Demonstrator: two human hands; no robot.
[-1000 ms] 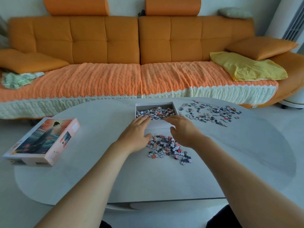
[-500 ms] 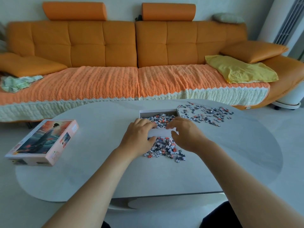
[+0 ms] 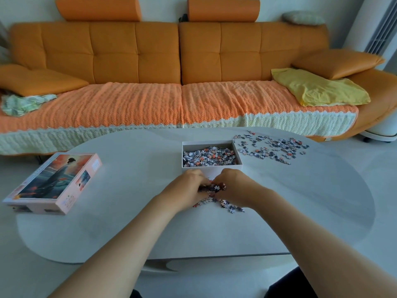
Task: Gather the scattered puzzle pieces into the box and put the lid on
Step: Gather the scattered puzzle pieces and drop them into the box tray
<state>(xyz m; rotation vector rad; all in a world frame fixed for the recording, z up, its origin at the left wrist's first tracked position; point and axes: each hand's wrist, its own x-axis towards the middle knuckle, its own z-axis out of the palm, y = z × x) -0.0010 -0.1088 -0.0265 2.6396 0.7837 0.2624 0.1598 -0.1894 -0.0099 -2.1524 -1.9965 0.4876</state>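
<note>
The open white box [image 3: 211, 166] sits mid-table, partly filled with puzzle pieces. Just in front of it lies a small heap of pieces [image 3: 214, 191]. My left hand [image 3: 187, 188] and my right hand [image 3: 235, 188] are cupped against the heap from either side, fingers curled round a clump of pieces between them. A few loose pieces [image 3: 233, 208] trail toward me from the heap. More scattered pieces [image 3: 271, 148] lie spread to the right of the box. The pink picture lid [image 3: 54, 182] rests at the table's left edge.
The pale oval table [image 3: 129, 211] has an orange sofa [image 3: 180, 61] close behind it, with a yellow cloth [image 3: 318, 88] and cushions on it. A white appliance [image 3: 384, 22] stands at the far right.
Both hands came back from the box's front edge and closed in on the heap, squeezing its pieces together between them. The heap is now smaller and tighter.
</note>
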